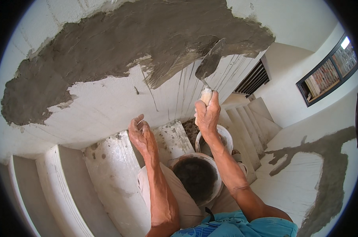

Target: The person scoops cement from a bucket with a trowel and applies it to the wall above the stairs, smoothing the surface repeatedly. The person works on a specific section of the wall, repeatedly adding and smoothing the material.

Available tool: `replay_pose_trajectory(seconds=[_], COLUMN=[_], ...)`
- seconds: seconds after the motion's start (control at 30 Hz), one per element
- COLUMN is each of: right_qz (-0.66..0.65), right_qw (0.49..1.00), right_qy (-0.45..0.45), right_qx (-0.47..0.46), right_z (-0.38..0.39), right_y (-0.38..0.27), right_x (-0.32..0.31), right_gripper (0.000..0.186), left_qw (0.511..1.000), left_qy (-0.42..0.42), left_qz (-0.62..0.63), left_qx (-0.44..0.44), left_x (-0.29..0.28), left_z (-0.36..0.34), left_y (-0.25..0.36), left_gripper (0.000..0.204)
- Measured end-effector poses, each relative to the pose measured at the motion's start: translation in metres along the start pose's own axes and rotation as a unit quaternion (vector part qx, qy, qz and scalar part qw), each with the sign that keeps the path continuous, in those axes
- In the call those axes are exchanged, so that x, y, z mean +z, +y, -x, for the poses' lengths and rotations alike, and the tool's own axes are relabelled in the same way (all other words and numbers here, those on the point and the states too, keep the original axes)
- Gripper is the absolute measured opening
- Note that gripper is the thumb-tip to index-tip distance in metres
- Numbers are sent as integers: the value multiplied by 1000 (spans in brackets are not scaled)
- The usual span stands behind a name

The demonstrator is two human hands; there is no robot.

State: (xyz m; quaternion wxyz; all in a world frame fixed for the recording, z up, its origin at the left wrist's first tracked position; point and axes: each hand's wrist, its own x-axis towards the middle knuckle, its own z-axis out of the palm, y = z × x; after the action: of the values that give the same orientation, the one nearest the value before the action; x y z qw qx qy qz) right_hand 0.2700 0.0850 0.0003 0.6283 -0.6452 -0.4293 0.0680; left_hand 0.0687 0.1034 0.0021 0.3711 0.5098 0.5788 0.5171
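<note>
In my right hand (206, 112) is the pale handle of a trowel (208, 63), its dark blade raised at the lower edge of a broad patch of wet grey plaster (108, 47) on the white wall (96, 106). Streaks run down below the patch. My left hand (141, 134) hangs lower, near the wall, empty, with fingers loosely bent and apart. Below my hands, between my legs, a round bucket (193, 177) holds dark grey mix, and a second white bucket (226, 136) stands just beyond it, partly hidden by my right arm.
Speckled stair treads (104, 166) run down at the left, and more steps (246, 130) continue at the right. A dark slatted opening (252, 79) and a framed window (325, 73) are beyond. The right wall carries another grey plaster patch (329, 177).
</note>
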Motion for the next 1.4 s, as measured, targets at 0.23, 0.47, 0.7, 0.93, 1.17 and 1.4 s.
replay_pose_trajectory(seconds=[0.23,0.47,0.7,0.93,1.17,1.4], right_qz=[67,123,156,166,112,147], right_qw=[996,990,984,981,988,979], right_qy=[-22,-20,-75,-99,-55,-102], right_qx=[-55,-62,-33,-30,-92,-97], right_z=[7,5,8,40,13,-12], right_y=[-29,-32,-31,-12,-27,-31], right_x=[13,26,31,13,-7,-10], right_gripper=[24,28,34,30,24,25], left_qw=[1000,1000,1000,1000,1000,1000], left_qy=[-2,1,-3,-4,-11,-4], left_qz=[14,26,-3,-5,-12,-9], left_qx=[-4,-17,-5,-7,-12,-13], left_x=[0,-1,-1,0,-1,0], left_z=[0,-1,-2,-2,0,2], left_y=[-4,0,-3,-7,1,3], left_gripper=[32,44,27,28,27,27])
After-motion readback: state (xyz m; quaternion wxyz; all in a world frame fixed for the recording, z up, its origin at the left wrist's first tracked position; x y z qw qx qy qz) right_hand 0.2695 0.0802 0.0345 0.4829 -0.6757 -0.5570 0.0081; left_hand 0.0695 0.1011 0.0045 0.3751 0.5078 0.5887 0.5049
